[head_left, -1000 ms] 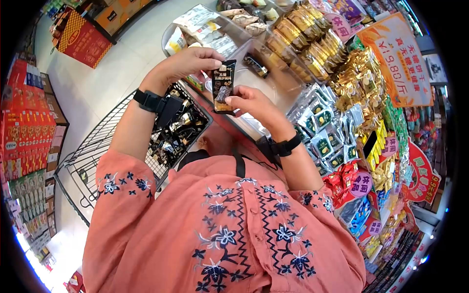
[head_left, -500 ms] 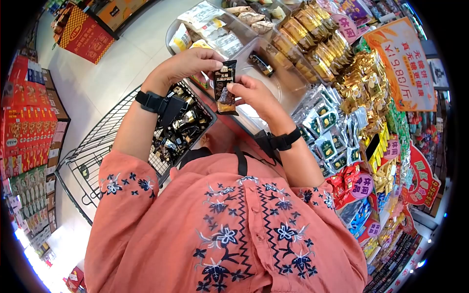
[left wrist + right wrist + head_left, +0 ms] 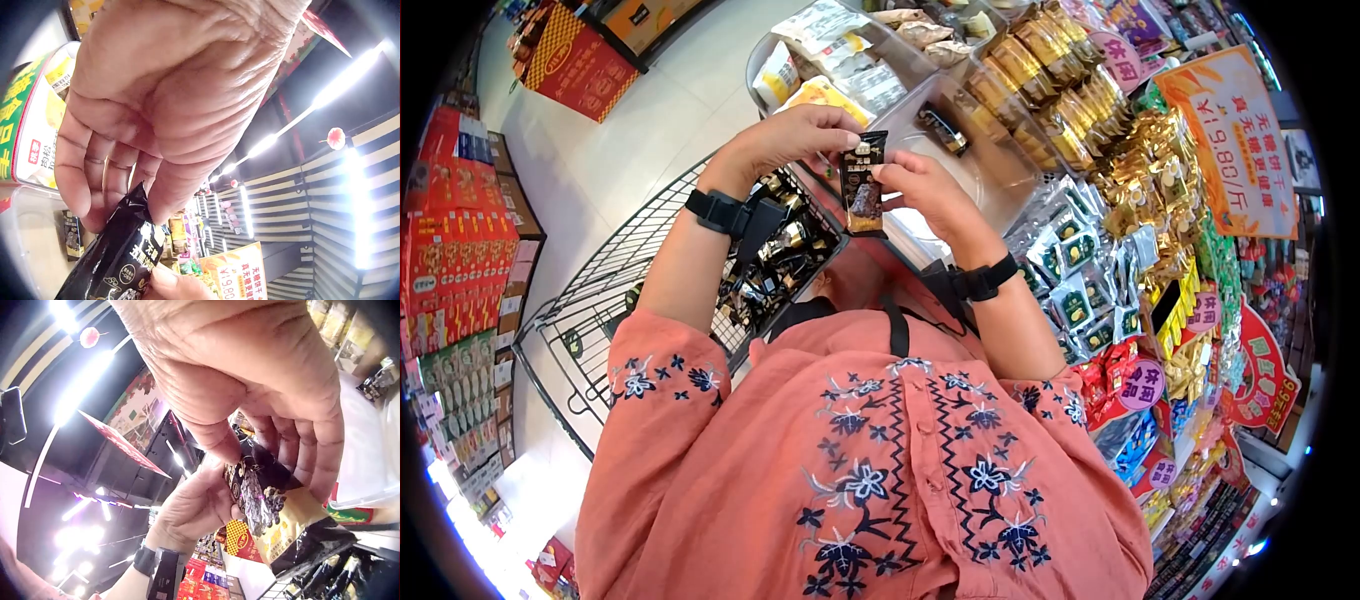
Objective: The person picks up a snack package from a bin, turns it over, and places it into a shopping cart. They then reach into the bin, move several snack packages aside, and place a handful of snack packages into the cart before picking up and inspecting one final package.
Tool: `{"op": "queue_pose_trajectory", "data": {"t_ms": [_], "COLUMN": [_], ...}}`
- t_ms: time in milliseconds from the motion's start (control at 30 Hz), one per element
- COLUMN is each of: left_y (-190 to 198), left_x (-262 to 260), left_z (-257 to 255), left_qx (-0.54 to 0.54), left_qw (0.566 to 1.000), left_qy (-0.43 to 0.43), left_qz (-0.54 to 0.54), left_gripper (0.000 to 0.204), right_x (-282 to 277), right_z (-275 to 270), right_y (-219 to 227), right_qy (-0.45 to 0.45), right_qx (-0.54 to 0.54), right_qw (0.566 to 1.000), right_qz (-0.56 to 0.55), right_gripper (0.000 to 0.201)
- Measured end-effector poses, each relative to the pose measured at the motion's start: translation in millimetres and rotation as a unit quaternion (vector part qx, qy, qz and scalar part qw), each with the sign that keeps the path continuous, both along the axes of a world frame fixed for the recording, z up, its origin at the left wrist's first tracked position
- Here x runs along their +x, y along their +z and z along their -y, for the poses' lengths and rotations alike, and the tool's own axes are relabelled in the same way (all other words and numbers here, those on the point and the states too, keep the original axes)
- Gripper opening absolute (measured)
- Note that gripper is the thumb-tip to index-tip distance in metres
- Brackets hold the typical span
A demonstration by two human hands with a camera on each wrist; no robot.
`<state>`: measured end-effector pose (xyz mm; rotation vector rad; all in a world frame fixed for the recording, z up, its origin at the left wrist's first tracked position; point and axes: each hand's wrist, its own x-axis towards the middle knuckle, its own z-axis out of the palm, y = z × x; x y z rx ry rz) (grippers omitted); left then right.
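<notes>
A black snack packet (image 3: 862,195) with pale lettering and a gold lower end is held upright between both hands in the head view. My left hand (image 3: 805,138) pinches its top end between thumb and fingers. On the other side, my right hand (image 3: 930,195) grips the packet's edge, thumb on the printed front. In the left wrist view the packet (image 3: 119,256) hangs from the left fingertips, its crimped top by the thumb. The right wrist view shows the gold end of the packet (image 3: 290,534) and a picture of dark, crumbly pieces.
Below my left forearm stands a wire shopping cart (image 3: 615,300) holding many black packets (image 3: 775,265). A clear bin (image 3: 995,200) with one similar black packet (image 3: 943,130) is ahead. Bins of gold-wrapped snacks (image 3: 1040,60) and silver packets (image 3: 1075,270) line the right, beside an orange price sign (image 3: 1230,145).
My right thumb has slid up the packet's front from near the gold end to about the middle. The left hand keeps its pinch on the top, and the view has shifted slightly.
</notes>
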<state>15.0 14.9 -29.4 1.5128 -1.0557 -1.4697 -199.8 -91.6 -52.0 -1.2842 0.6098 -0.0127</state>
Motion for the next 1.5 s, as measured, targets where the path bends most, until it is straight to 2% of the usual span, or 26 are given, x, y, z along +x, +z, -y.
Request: {"op": "queue_pose_trajectory", "data": {"t_ms": [1100, 1500], "left_y": [-26, -22], "left_x": [-1, -6], "left_z": [-5, -7], "left_qx": [0.023, 0.025], "left_qw": [0.998, 0.997], "left_qy": [0.031, 0.058], "left_qz": [-0.055, -0.054], "left_gripper": [0.032, 0.033], "right_x": [1, 0], "right_z": [7, 7], "right_y": [-4, -3], "right_qy": [0.02, 0.009], "right_qx": [0.047, 0.053], "right_qw": [0.998, 0.998], "right_qz": [-0.022, -0.03], "right_gripper": [0.027, 0.029]}}
